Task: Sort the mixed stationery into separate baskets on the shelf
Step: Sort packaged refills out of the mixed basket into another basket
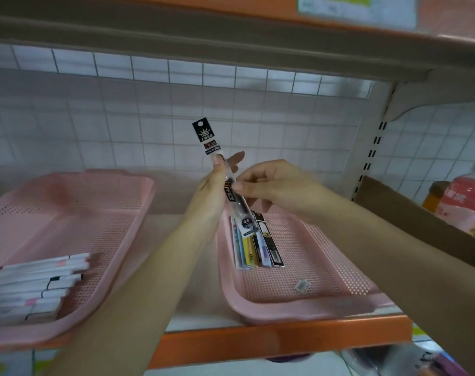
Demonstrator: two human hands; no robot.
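A shop shelf (285, 340) with an orange front edge is seen from above, and 2 pink mesh baskets are set side by side on it. A long, narrow pen pack (229, 191), clear-sleeved with a black header card at its top, is held nearly upright in the air above the back of the right basket (298, 312).

The pack is gripped by the left hand (213, 191), with the thumb pressed along the sleeve and the fingers curled behind it. The pack's middle is pinched between the thumb and forefinger of the right hand (271, 185). Both hands are thus closed on the same pack, probably so that its label can be checked or the pack steadied before it is sorted.

In the right basket, several similar packs (258, 248) are laid lengthwise together near the left wall. A small sticker (302, 284) is seen on the mesh floor nearer the front. In the left basket (95, 226), white pens (38, 283) are stacked at the front left corner, well apart from the packs, which suggests that 1 kind is meant for each basket. The held pack is judged to belong with the packs directly beneath it.

A cardboard box (410, 226) with a blurred pink container (467, 202) inside is placed at the shelf's right end.
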